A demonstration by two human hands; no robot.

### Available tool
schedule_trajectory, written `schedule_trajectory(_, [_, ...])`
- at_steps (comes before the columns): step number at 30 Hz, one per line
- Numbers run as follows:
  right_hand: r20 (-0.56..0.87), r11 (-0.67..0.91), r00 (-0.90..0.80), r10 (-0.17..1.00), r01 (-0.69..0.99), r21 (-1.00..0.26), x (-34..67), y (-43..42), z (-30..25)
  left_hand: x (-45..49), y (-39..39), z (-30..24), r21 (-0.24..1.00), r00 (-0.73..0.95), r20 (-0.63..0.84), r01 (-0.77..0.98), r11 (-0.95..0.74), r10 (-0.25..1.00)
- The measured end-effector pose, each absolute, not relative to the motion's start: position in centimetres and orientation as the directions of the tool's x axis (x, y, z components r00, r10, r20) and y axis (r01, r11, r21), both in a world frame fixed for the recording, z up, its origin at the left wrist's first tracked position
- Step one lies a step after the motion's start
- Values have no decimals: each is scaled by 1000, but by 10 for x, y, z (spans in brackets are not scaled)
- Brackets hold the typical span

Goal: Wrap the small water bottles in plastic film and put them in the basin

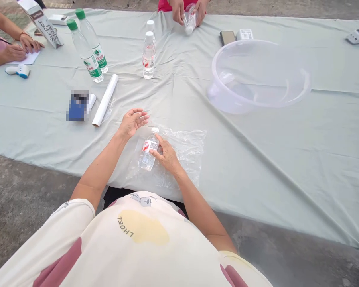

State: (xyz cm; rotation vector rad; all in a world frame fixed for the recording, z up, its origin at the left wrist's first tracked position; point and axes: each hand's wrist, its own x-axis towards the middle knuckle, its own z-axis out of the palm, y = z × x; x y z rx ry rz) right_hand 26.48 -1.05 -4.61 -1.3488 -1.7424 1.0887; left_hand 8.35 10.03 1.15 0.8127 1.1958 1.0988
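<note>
A small clear water bottle (pixel 148 153) with a white cap and a red-and-white label lies tilted on a sheet of clear plastic film (pixel 185 153) near the table's front edge. My right hand (pixel 167 156) grips it from the right, thumb across the label and a finger near its neck. Just beyond and left of the cap, my left hand (pixel 134 122) is raised with its fingers apart, holding nothing. A white roll of plastic film (pixel 105 100) lies further left.
A translucent basin (pixel 218 93) stands at the right. Two green-capped bottles (pixel 91 67), small white-capped bottles (pixel 148 59) and a carton (pixel 44 26) stand further back. Across the table, another person's hands (pixel 179 11) hold a bottle; at left, a person's hands (pixel 16 52) rest by paper.
</note>
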Motion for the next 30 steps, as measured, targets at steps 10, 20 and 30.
schedule_trajectory(10, [28, 79, -119, 993, 456, -886, 263, 10, -7, 24, -36, 1, 620, -165, -139, 755, 216, 976])
schedule_trajectory(20, [-331, 560, -579, 745, 813, -162, 195, 104, 32, 52, -99, -10, 295, -57, -344, 941, 165, 937])
schedule_trajectory(30, [-302, 566, -578, 758, 813, -136, 219, 96, 43, 57, -112, -25, 662, 52, 150, 736, -139, 987])
